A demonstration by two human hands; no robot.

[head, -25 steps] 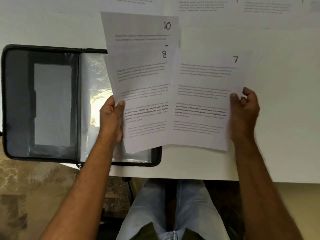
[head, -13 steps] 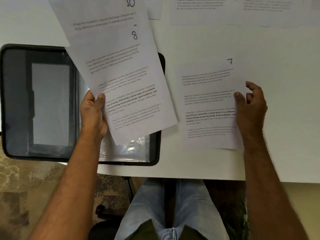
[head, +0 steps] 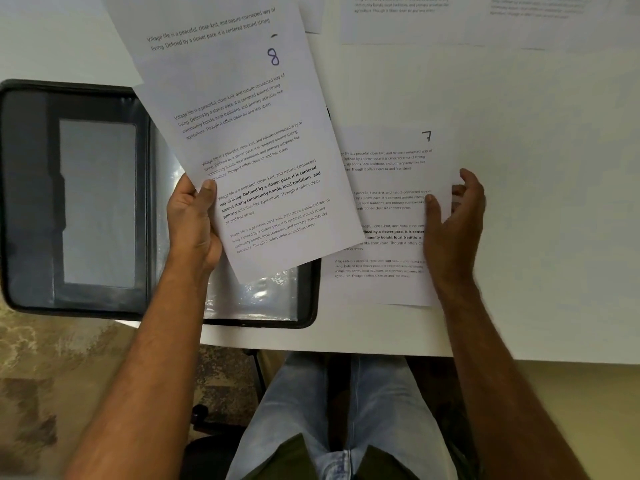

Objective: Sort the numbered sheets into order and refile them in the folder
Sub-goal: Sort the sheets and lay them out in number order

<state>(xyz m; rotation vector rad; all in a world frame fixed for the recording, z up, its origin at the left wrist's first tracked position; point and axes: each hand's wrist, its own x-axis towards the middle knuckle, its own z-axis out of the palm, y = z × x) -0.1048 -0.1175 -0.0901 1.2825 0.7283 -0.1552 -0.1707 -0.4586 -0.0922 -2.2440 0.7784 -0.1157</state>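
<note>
Sheets, numbered, part sorted. Landmark for all places: the folder, a black zip case lying open on the table at its near edge, clear plastic sleeve uppermost on its right half.

Sheet 7: lies flat on the table just right of the folder. A second ago it was held up in the air beside sheet 8; it has since been set down and released. Its left margin is hidden under the held sheets.

Right hand: over the right edge of sheet 7, grip slack, fingers loosely curled and parted, holding nothing. Whether the thumb tip touches the paper cannot be told.

Left hand: grip closed on a small fan of sheets, thumb on top at their lower left edge, fingers behind. It has swung left and tilted them, so they now hang over the folder's right half.

Sheet 8: front of the held fan, raised and slanted above the sleeve. Behind it a second sheet shows only its top lines; its number is cut off by the frame now, though it read 10 a moment earlier.

Further sheets: laid in a row on the table beyond and right of the folder, numbers not legible.

Standing, as judged: sorting is in hand, with 7 separated out to the table; nothing has yet been refiled in the sleeve.
</note>
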